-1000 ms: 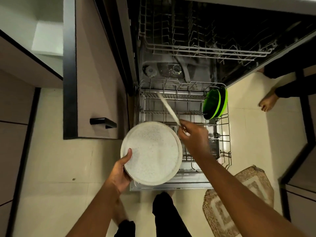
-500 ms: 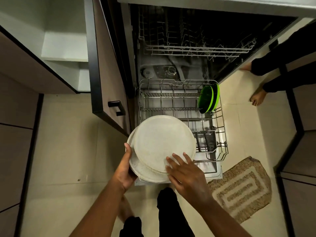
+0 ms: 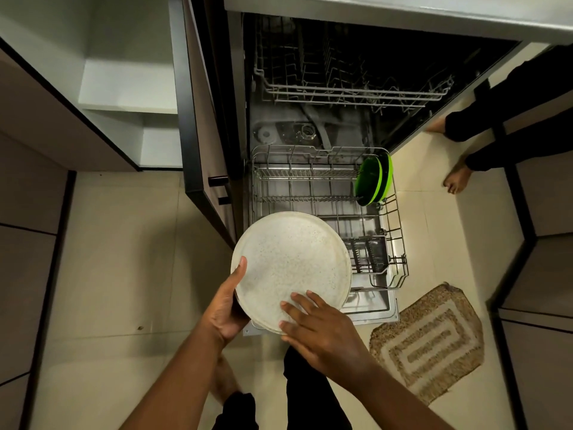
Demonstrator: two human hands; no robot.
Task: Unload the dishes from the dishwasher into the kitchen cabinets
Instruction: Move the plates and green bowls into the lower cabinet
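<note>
Fingers [image 3: 297, 302] steady two stacked plates [image 3: 291, 259]; two green bowls [image 3: 373, 181] racked.

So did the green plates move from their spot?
No. The green plates stand in the same back right corner of the lower rack; only the camera shifted.

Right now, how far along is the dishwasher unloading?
Mostly done, it seems. The upper rack looks empty, and the lower rack is nearly bare. In hand: stacked white plates, gripped at the edge by the left hand, with the right hand resting flat on top. Left: green dishes standing in the lower rack, and the plates must go into the open cabinet.
</note>
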